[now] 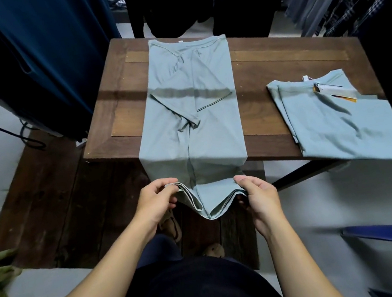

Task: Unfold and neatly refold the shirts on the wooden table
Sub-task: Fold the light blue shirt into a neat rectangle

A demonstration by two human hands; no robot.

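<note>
- wooden table (269, 81) fills the middle
- pale green shirt (193, 85) runs down its centre, sides and sleeves folded in, hem end hanging off the near edge
- second folded shirt (338, 122) sits on the table's right side, tags at the collar
- left hand (156, 202) pinches the hem's left corner, right hand (260, 194) pinches the right corner, both just off the near edge

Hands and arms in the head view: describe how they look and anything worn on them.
The left hand and right hand are bare: no gloves, rings, watch or bracelet show. The left forearm and right forearm are uncovered, with no sleeve in view. The person wears a black top.
</note>
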